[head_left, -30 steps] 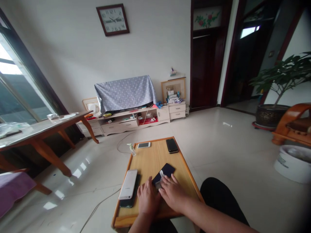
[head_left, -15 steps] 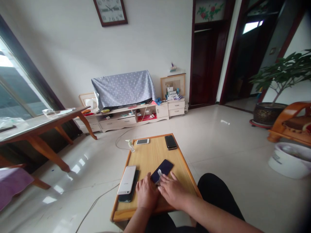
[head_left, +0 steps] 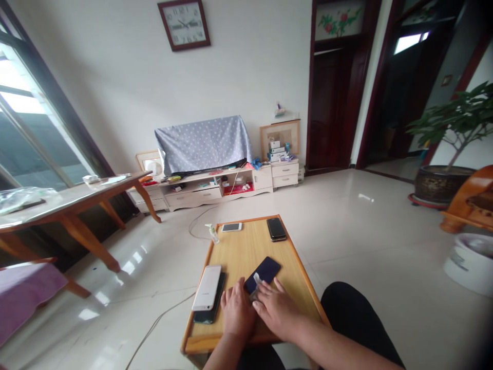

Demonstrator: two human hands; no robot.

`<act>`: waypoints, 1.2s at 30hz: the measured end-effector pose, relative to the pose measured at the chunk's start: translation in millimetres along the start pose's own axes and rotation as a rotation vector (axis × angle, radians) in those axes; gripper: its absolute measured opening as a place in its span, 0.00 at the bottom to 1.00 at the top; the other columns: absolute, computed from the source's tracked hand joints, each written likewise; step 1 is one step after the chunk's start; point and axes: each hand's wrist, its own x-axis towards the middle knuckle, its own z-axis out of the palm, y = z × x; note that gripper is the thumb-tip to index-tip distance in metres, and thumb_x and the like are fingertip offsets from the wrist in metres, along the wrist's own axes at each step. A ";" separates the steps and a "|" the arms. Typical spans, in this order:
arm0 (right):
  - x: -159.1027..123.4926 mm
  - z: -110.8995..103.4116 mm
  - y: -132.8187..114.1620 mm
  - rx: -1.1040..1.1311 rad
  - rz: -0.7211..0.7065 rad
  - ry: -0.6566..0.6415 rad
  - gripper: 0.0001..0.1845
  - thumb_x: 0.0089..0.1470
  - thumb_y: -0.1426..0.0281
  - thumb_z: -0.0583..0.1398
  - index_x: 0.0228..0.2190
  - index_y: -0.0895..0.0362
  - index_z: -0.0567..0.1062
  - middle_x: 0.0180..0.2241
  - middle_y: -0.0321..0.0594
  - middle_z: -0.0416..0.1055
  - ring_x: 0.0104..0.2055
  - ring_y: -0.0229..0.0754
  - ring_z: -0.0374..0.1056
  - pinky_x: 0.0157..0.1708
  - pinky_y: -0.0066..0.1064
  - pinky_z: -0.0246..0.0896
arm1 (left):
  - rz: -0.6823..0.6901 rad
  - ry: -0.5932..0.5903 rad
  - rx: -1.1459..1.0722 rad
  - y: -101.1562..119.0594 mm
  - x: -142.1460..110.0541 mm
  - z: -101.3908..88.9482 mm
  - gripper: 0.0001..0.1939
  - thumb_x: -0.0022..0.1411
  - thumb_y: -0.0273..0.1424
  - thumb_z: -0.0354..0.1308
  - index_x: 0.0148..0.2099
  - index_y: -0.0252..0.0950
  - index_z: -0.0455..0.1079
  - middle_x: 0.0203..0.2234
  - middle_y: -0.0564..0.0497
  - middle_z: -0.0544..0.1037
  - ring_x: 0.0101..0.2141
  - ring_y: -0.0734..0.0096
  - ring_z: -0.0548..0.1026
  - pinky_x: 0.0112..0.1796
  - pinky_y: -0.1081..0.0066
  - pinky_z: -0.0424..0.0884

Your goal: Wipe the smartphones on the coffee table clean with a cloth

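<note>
A dark blue smartphone (head_left: 271, 267) lies flat and slanted on the small wooden table (head_left: 246, 242). My right hand (head_left: 275, 307) rests over its near part, fingers pressing a thin white wipe (head_left: 257, 279) against the surface. Close by on the left, my left hand (head_left: 236, 309) holds the phone's near-left end; its fingertips are partly hidden there. Left of that hand, a white phone (head_left: 208, 289) lies back up, overlapping a dark phone (head_left: 210, 314) beneath it.
Toward the table's far edge are a pump bottle (head_left: 214, 235), a white-framed phone (head_left: 231, 227) and stacked black phones (head_left: 276, 229). A cable (head_left: 156, 321) runs across the floor on the left. My dark-clothed knee (head_left: 352, 313) is beside the table's right edge.
The whole view has shifted slightly, so everything appears a little lower and to the right. Both hands keep nearly the same place at the phone, and the wipe stays under my right fingers.
</note>
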 end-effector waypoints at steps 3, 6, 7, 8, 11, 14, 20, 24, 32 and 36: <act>3.7 -2.4 4.3 0.015 0.039 0.001 0.30 0.71 0.57 0.40 0.59 0.51 0.71 0.64 0.44 0.64 0.69 0.48 0.54 0.69 0.53 0.29 | -0.004 -0.003 0.009 2.3 -1.2 -3.9 0.33 0.60 0.41 0.56 0.66 0.39 0.58 0.60 0.45 0.71 0.60 0.57 0.65 0.62 0.61 0.50; 12.2 -10.9 17.8 -0.025 0.150 0.031 0.30 0.70 0.57 0.39 0.59 0.52 0.72 0.64 0.45 0.64 0.69 0.48 0.54 0.69 0.55 0.28 | -0.017 -0.017 0.037 5.6 -2.4 -8.6 0.35 0.59 0.44 0.57 0.65 0.40 0.58 0.61 0.45 0.70 0.61 0.56 0.64 0.62 0.61 0.51; 13.8 -12.6 20.0 -0.038 0.167 0.035 0.31 0.70 0.57 0.40 0.58 0.52 0.73 0.64 0.45 0.64 0.69 0.48 0.54 0.69 0.55 0.28 | -0.020 -0.025 0.046 6.2 -2.7 -9.9 0.35 0.58 0.43 0.58 0.66 0.40 0.58 0.62 0.45 0.70 0.61 0.56 0.64 0.63 0.61 0.51; 14.1 -13.2 19.9 -0.046 0.167 0.031 0.31 0.70 0.56 0.40 0.58 0.53 0.73 0.64 0.46 0.64 0.69 0.49 0.54 0.69 0.55 0.28 | -0.024 -0.031 0.050 6.4 -2.9 -10.8 0.35 0.58 0.43 0.58 0.66 0.40 0.58 0.62 0.46 0.69 0.61 0.57 0.64 0.63 0.61 0.51; 9.1 -9.1 7.9 -0.038 0.086 -0.004 0.31 0.70 0.56 0.40 0.55 0.53 0.76 0.63 0.47 0.66 0.68 0.49 0.55 0.69 0.53 0.30 | -0.032 -0.031 0.036 4.3 -3.2 -10.7 0.34 0.60 0.43 0.56 0.66 0.40 0.58 0.62 0.46 0.70 0.61 0.57 0.64 0.64 0.62 0.49; 4.3 -3.7 -10.0 -0.018 0.006 -0.029 0.30 0.70 0.58 0.40 0.58 0.53 0.73 0.63 0.48 0.66 0.69 0.48 0.54 0.69 0.51 0.31 | -0.016 -0.020 0.009 -0.1 -3.0 -6.9 0.33 0.59 0.37 0.55 0.66 0.39 0.58 0.61 0.46 0.71 0.60 0.59 0.65 0.64 0.62 0.47; 22.0 1.5 -23.5 -0.020 -0.028 -0.071 0.30 0.70 0.59 0.40 0.61 0.54 0.70 0.63 0.49 0.65 0.68 0.50 0.55 0.69 0.55 0.31 | -0.001 0.033 -0.004 -7.1 -2.5 1.1 0.30 0.63 0.30 0.48 0.67 0.38 0.57 0.59 0.46 0.73 0.59 0.62 0.66 0.62 0.62 0.48; 39.2 10.9 -24.3 -0.047 -0.043 -0.065 0.29 0.70 0.63 0.41 0.61 0.55 0.70 0.63 0.50 0.65 0.68 0.49 0.56 0.69 0.53 0.32 | 0.008 0.043 0.007 -10.2 -2.6 5.2 0.28 0.65 0.33 0.47 0.67 0.39 0.58 0.60 0.46 0.72 0.58 0.60 0.67 0.62 0.62 0.50; 47.5 20.6 -25.8 -0.048 -0.040 -0.082 0.28 0.68 0.66 0.42 0.62 0.56 0.69 0.63 0.49 0.65 0.68 0.51 0.56 0.69 0.52 0.36 | 0.019 -0.001 0.085 -10.7 -4.3 7.1 0.29 0.65 0.34 0.51 0.67 0.45 0.61 0.66 0.48 0.64 0.60 0.54 0.65 0.64 0.56 0.49; 42.2 22.8 -16.5 -0.014 -0.066 -0.093 0.28 0.69 0.63 0.41 0.62 0.53 0.68 0.64 0.47 0.64 0.69 0.48 0.55 0.69 0.53 0.32 | -0.029 -0.031 0.067 -6.3 -5.9 -0.6 0.31 0.64 0.35 0.50 0.69 0.41 0.57 0.65 0.46 0.67 0.61 0.56 0.65 0.65 0.59 0.48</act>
